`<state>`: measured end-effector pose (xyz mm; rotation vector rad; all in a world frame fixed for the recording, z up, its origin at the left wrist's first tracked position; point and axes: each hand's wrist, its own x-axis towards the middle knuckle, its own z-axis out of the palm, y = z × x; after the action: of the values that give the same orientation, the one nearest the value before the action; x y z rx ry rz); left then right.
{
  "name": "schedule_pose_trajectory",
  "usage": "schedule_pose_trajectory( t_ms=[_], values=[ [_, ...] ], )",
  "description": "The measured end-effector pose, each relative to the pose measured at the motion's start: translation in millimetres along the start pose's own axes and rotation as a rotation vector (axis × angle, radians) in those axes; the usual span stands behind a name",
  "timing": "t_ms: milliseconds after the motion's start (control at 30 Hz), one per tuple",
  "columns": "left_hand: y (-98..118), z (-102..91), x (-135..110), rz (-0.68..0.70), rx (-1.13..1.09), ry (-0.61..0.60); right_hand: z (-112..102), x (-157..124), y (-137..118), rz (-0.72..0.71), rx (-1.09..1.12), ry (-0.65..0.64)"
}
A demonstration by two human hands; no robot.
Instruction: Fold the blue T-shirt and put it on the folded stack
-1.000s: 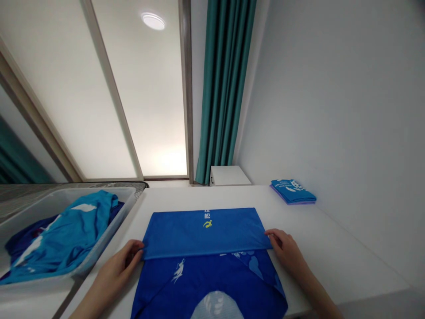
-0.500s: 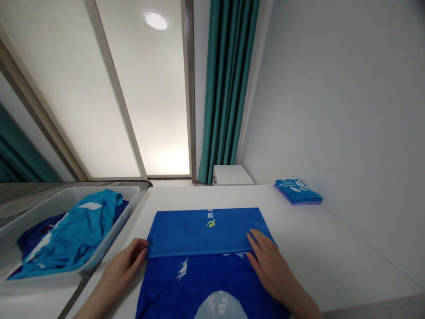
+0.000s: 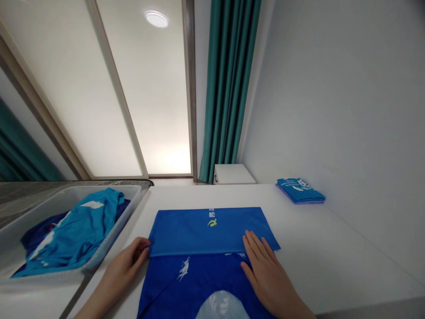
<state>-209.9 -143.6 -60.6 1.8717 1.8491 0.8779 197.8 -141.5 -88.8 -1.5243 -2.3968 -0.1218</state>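
A blue shirt (image 3: 195,232) lies flat in front of me, its far part folded over toward me as a lighter blue band with white characters and a small yellow logo. Below the band, the darker blue side shows white prints and a pale neckline area; its near end runs out of view. My left hand (image 3: 131,261) pinches the left corner of the folded edge between thumb and fingers. Flat on the right part of the fold rests my right hand (image 3: 265,274), its fingers stretched out and pointing away from me.
On the left stands a translucent plastic bin (image 3: 133,195) holding crumpled blue clothes (image 3: 79,230). A folded stack of blue clothing (image 3: 300,190) sits at the back right of the white table (image 3: 318,248), beside the wall. A white cabinet (image 3: 234,173) stands behind the table.
My right hand has slid slightly left and inward along the fold, uncovering its right corner. My left hand keeps its pinch at the left corner.
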Motion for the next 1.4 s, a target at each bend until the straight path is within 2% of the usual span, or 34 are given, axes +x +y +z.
schedule_pose_trajectory(
  t_ms=[133, 333, 733, 867, 1000, 1100, 1167, 1267, 1400],
  values=[
    [-0.1, -0.4, -0.7, 0.001, 0.009, -0.007, 2.0, 4.3, -10.7, 0.004, 0.052, -0.059],
    [-1.0, 0.3, -0.7, -0.002, 0.023, -0.026, 7.1, 3.2, -8.0, 0.009, 0.08, -0.069],
    [5.5, -2.9, -3.9, -0.03, -0.047, -0.026, 17.0, -0.3, -2.1, -0.011, 0.078, 0.002],
    [6.6, -5.2, -4.9, -0.038, -0.091, 0.006, 10.7, 8.2, -6.1, -0.038, 0.128, 0.033],
    [8.6, -5.7, -6.4, -0.048, -0.113, 0.048, -15.9, 33.8, -36.4, -0.175, 0.244, -0.026],
    [11.4, -5.6, -8.1, -0.039, -0.152, 0.072, -36.4, 62.1, -76.1, -0.272, 0.354, -0.113],
    [12.7, -5.7, -9.4, -0.036, -0.182, 0.09, -42.7, 83.1, -104.6, -0.325, 0.403, -0.185],
    [12.8, -6.0, -11.2, -0.046, -0.231, 0.11, -38.2, 113.8, -143.0, -0.403, 0.39, -0.202],
    [11.1, -5.5, -12.9, -0.054, -0.307, 0.089, -18.2, 141.1, -181.8, -0.424, 0.344, -0.158]
  ],
)
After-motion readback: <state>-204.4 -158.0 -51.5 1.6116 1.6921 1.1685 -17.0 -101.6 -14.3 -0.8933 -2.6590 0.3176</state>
